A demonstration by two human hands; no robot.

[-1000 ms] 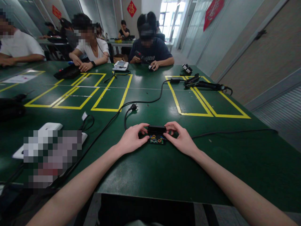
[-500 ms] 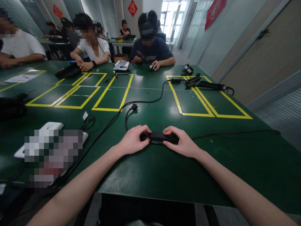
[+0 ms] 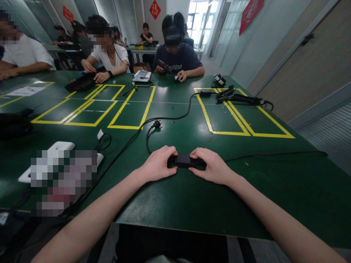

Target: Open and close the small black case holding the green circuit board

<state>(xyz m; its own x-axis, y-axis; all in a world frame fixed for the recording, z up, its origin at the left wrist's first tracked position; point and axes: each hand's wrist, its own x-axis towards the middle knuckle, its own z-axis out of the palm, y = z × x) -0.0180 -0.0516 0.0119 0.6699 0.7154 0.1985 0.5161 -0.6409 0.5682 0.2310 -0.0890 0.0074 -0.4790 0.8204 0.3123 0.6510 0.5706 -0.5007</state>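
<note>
Between my hands lies a black power adapter (image 3: 184, 160), a flat oblong block at the front middle of the table. My left hand (image 3: 161, 164) pinches its left end between thumb and fingers. At the opposite end, the thumb and fingers of my right hand (image 3: 210, 164) are closed on it too. A plain dark face is turned toward me. One short black cord with a plug (image 3: 157, 124) curls up behind my left hand. From beside my right hand a thin black cable (image 3: 274, 154) runs off to the right.
A long black cord (image 3: 134, 136) crosses the green table (image 3: 170, 208) left of my hands. White devices (image 3: 61, 146), partly blurred, lie front left. Yellow tape outlines (image 3: 230, 134) mark the far half. Black gear (image 3: 241, 98) rests far right. Several people sit opposite, one person (image 3: 175, 58) handling small parts.
The adapter has rolled in my fingers: its printed label faced me before, and now a plain side does. My left hand has shifted very slightly right. Opposite, a person's hands have moved apart over the black tray.
</note>
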